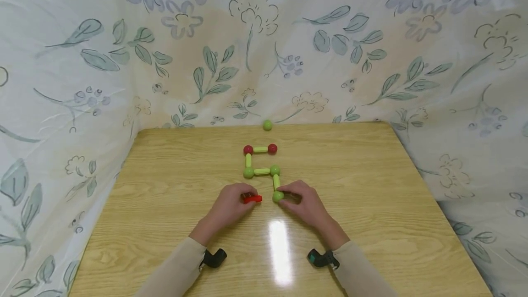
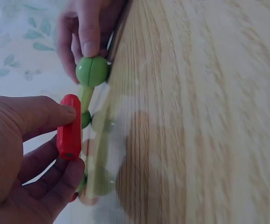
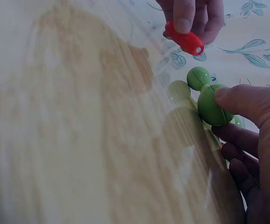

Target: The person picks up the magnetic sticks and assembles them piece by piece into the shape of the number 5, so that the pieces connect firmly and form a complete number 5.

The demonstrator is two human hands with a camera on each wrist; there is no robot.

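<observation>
My left hand pinches a short red rod between thumb and fingers, just above the table. In the right wrist view a pale round spot shows on the end of the red rod. With thumb and fingertips my right hand grips a green ball at the near end of a joined chain. Yellow-green rods link that chain's green balls and two red balls in a bent, S-like line. A small gap separates the red rod from the gripped ball.
A loose green ball sits at the table's far edge, beyond the chain. The wooden table meets a floral cloth at the back and sides. Glare brightens the tabletop between my forearms.
</observation>
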